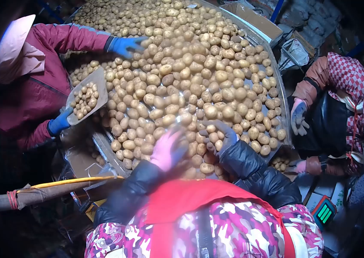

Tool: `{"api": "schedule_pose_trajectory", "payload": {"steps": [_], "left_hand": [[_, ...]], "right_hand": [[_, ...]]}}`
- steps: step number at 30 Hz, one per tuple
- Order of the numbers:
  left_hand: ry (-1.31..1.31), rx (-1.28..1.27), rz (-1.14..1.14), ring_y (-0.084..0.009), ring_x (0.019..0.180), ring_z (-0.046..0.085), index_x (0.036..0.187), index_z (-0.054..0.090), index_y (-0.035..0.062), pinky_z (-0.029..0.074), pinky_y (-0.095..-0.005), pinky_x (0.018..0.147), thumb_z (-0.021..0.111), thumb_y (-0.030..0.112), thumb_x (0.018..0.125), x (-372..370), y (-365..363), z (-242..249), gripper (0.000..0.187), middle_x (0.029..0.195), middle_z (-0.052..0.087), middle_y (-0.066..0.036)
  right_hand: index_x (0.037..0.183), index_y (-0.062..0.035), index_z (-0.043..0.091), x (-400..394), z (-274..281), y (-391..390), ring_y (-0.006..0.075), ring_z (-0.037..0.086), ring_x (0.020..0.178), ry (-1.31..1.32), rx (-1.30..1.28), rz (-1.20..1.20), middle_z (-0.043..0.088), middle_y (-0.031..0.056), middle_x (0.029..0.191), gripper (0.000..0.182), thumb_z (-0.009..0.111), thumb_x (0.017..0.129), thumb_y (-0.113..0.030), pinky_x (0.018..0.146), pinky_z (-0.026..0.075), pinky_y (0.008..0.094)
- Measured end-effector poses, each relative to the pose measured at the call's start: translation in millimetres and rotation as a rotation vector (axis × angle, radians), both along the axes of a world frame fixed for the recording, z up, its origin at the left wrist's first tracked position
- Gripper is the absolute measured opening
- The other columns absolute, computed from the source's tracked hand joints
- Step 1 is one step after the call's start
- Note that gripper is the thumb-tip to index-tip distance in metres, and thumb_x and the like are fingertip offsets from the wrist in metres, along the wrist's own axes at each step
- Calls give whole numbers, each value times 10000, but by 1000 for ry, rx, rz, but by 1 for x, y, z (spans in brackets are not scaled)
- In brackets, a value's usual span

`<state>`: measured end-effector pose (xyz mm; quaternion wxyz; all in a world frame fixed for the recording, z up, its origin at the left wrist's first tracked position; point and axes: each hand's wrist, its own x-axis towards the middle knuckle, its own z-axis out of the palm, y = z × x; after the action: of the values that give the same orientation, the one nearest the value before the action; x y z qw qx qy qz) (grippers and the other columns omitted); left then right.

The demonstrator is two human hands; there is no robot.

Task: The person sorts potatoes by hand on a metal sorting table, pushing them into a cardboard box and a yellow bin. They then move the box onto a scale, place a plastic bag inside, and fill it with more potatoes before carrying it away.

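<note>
A large heap of potatoes (177, 79) covers the sorting table. My left hand (167, 150), in a pink glove, is over the near part of the heap; its fingers are blurred but look apart, with nothing seen in them. To its right, my right hand (224, 136) wears a greyish-purple glove and curls its fingers around several small potatoes (214, 137). Other potatoes lie loosely around both hands.
At left, a co-worker's blue-gloved hands (126, 46) reach over the heap and hold a scoop (101, 88) of small potatoes. Another co-worker's gloved hand (298, 117) is at right. A wrapped pole (52, 191), a cardboard box (253, 21) and a lit display (324, 213) surround the table.
</note>
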<state>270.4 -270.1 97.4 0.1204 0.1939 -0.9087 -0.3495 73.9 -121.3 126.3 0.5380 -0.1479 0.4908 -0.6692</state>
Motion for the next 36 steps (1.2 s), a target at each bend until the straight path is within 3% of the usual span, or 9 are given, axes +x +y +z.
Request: {"api": "schedule_pose_trajectory", "payload": {"steps": [4,7,8,12,14,18,24,28,36], "left_hand": [[249,1414,188,-272,1236,603,1458,533,126,529,-423,1006,564,253,1053,2,19,8,425,1412,577,-113],[561,2268,-222,-220,1286,566,1427,565,138,485,-370,1084,541,440,1070,18,24,-26,468,1415,594,-36],[484,2416,89,-218,1267,586,1515,436,103,504,-367,1048,534,230,1074,20,28,-11,469,1347,594,-94],[312,983,102,-227,1319,563,1518,426,75,482,-402,1095,574,265,1053,52,36,-27,524,1388,584,-103],[294,1065,13,-219,1342,551,1527,415,72,473,-394,1118,585,228,1047,70,31,-26,532,1409,575,-111],[671,2125,447,-197,1130,594,1461,505,94,548,-367,915,549,286,1070,103,34,-11,438,1247,608,-56],[644,1694,833,-205,917,632,1310,620,140,552,-340,693,560,396,1062,169,69,10,362,1040,640,-3],[818,1895,940,-234,852,673,1219,639,130,552,-332,617,516,480,1064,247,80,-19,402,1107,671,-99],[781,1489,1287,-306,1158,623,1373,565,23,522,-435,990,591,395,1046,402,101,-60,496,1307,606,-148]], "right_hand": [[1361,-38,591,24,56,-31,142,644,852,-293,119,56,699,83,1070,433,661,996,-260,703,528,269],[1258,-50,661,47,21,-48,257,680,918,665,-75,219,705,147,1043,377,706,921,-213,823,558,371],[1209,-55,690,58,0,-53,320,692,961,1136,-190,193,704,175,1030,351,715,890,-199,886,563,422],[1216,-69,685,85,-6,-53,386,645,1125,1319,-433,418,686,192,1176,355,674,881,-184,999,512,476],[1230,-63,681,86,1,-62,402,635,1151,1203,-435,594,672,212,1222,353,663,899,-183,1017,502,474],[1292,-27,666,69,20,-57,330,634,1247,1097,-215,302,673,195,1294,328,626,1002,-174,1080,482,414],[1246,-48,698,48,-38,-67,347,663,1205,1505,-184,188,702,181,1257,281,701,970,-99,1054,519,423],[1318,-78,662,59,-50,-58,405,519,1363,1639,-18,493,578,207,1451,407,696,952,-252,1164,406,499],[1350,-86,604,84,-36,-68,421,454,1397,1705,-122,688,540,199,1452,488,652,938,-344,1192,295,628]]}}
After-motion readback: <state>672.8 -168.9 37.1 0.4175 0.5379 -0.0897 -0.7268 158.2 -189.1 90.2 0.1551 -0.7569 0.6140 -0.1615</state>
